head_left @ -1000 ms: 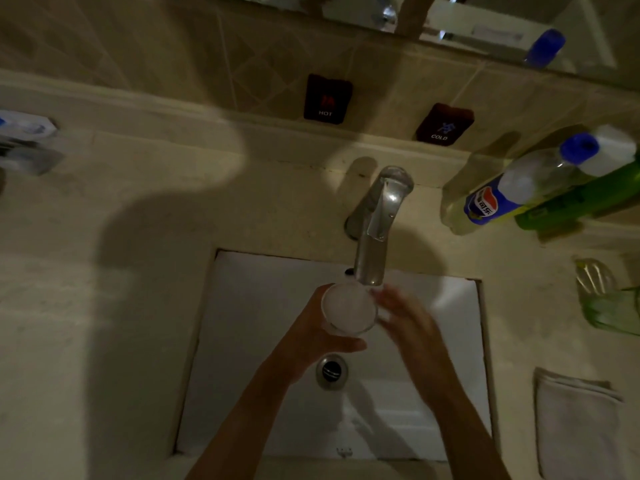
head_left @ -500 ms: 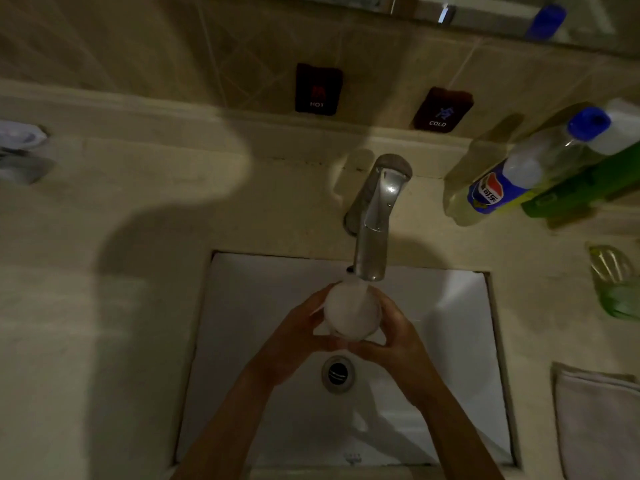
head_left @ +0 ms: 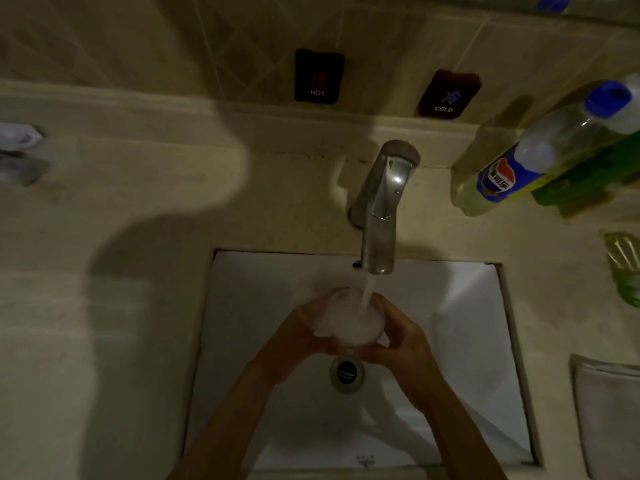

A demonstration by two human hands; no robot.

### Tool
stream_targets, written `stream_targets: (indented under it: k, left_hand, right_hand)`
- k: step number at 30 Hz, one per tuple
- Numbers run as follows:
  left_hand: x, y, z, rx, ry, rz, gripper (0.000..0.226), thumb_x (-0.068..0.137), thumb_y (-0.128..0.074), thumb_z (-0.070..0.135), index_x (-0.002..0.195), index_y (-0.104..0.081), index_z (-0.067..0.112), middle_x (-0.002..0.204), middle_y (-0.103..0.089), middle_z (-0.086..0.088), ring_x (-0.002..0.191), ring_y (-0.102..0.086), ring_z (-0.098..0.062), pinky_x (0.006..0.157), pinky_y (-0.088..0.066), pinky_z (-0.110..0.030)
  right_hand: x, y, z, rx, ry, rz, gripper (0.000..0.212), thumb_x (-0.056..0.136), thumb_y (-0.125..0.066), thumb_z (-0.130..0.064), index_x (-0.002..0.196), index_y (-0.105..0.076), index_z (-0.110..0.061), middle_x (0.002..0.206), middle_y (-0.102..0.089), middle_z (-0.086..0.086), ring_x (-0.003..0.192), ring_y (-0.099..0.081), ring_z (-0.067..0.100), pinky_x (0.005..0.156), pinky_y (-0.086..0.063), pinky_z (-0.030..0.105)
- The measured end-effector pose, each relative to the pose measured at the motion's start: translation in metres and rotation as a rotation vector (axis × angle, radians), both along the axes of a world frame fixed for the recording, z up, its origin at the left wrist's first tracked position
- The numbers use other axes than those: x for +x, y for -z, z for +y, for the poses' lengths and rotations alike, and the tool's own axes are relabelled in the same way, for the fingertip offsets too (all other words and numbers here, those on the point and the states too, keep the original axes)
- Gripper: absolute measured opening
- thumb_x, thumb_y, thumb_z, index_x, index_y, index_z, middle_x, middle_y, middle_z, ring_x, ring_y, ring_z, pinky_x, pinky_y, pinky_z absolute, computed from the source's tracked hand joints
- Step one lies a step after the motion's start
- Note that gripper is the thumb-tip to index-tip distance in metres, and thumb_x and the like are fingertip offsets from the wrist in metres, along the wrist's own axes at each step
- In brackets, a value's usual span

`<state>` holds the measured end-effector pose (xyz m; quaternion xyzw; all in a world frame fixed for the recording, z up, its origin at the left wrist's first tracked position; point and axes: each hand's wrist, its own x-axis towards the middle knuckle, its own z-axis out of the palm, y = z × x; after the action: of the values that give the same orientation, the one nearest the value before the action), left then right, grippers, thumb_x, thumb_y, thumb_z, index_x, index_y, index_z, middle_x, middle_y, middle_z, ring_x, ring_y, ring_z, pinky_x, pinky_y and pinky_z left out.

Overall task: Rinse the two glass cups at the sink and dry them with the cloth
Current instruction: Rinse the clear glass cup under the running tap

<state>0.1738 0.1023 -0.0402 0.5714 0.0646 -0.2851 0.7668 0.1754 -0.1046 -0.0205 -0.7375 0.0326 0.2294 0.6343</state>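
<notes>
**Rinsing one cup under the running tap**

Holding a glass cup [head_left: 349, 318] over the sink [head_left: 478, 323], both hands wrap it from opposite sides: the left hand [head_left: 301, 336] curls round its left wall, the right hand [head_left: 403, 337] round its right wall, thumbs meeting beneath. The cup sits mouth-up directly below the tap [head_left: 379, 209], just above the drain [head_left: 346, 373]. A stream of water [head_left: 367, 291] falls into it, and the inside looks white and frothy. The second cup cannot be identified with certainty in this dim view. The cloth [head_left: 609, 410] lies on the counter to the right of the sink, well apart from the hands. Bottles [head_left: 526, 161] stand at the back right.

Risks, as judged from this position: wet glass is slippery, so a loosened grip could drop the cup onto the hard basin and chip or break it. Lifting it carelessly could knock the rim against the spout. An overfull cup may spill over the wrists and onto the counter, perhaps wetting the cloth before drying begins.
</notes>
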Motion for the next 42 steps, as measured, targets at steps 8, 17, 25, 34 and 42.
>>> stream_targets:
  k: [8, 17, 25, 34, 42]
  left_hand:
    - [-0.001, 0.001, 0.001, 0.203, 0.061, 0.032, 0.065, 0.084, -0.075, -0.007, 0.140, -0.057, 0.020, 0.136, -0.064, -0.001, 0.126, -0.062, -0.019, 0.095, -0.055, -0.029]
    - [-0.004, 0.001, -0.008, 0.159, -0.096, 0.155, 0.043, 0.091, -0.069, 0.001, 0.124, -0.067, 0.028, 0.117, -0.073, -0.001, 0.102, -0.070, -0.019, 0.079, -0.064, -0.039]
    - [-0.010, 0.002, -0.005, 0.134, -0.155, 0.152, 0.051, 0.070, -0.080, 0.023, 0.118, -0.071, 0.041, 0.121, -0.074, 0.009, 0.117, -0.068, -0.016, 0.090, -0.061, -0.043]
    - [-0.011, 0.005, -0.002, 0.186, -0.093, 0.014, 0.060, 0.082, -0.073, -0.009, 0.134, -0.065, 0.021, 0.131, -0.070, 0.006, 0.125, -0.063, -0.017, 0.089, -0.061, -0.047]
    - [-0.017, 0.000, -0.011, 0.186, -0.118, 0.047, 0.071, 0.080, -0.073, -0.013, 0.120, -0.068, 0.047, 0.125, -0.071, 0.020, 0.119, -0.064, -0.004, 0.087, -0.062, -0.044]
  right_hand:
    - [-0.012, 0.013, 0.005, 0.039, 0.053, 0.048, 0.088, 0.064, -0.087, 0.003, 0.137, -0.056, -0.036, 0.138, -0.062, -0.008, 0.129, -0.056, 0.011, 0.092, -0.057, 0.029]
    - [-0.016, 0.019, 0.009, 0.000, 0.071, 0.057, 0.084, 0.064, -0.090, -0.005, 0.133, -0.058, -0.040, 0.134, -0.064, -0.011, 0.124, -0.060, 0.008, 0.093, -0.057, 0.029]
    - [-0.008, 0.017, 0.012, -0.026, 0.017, 0.066, 0.083, 0.066, -0.091, -0.008, 0.136, -0.056, -0.035, 0.135, -0.063, -0.011, 0.124, -0.059, 0.007, 0.095, -0.056, 0.031]
    - [-0.006, 0.015, 0.007, -0.057, -0.016, 0.058, 0.083, 0.065, -0.090, -0.003, 0.134, -0.057, -0.035, 0.131, -0.065, -0.010, 0.123, -0.060, 0.006, 0.095, -0.057, 0.033]
    - [-0.010, 0.012, 0.002, -0.047, 0.007, 0.095, 0.088, 0.064, -0.089, 0.003, 0.140, -0.054, -0.025, 0.136, -0.063, -0.008, 0.128, -0.056, 0.011, 0.102, -0.052, 0.050]
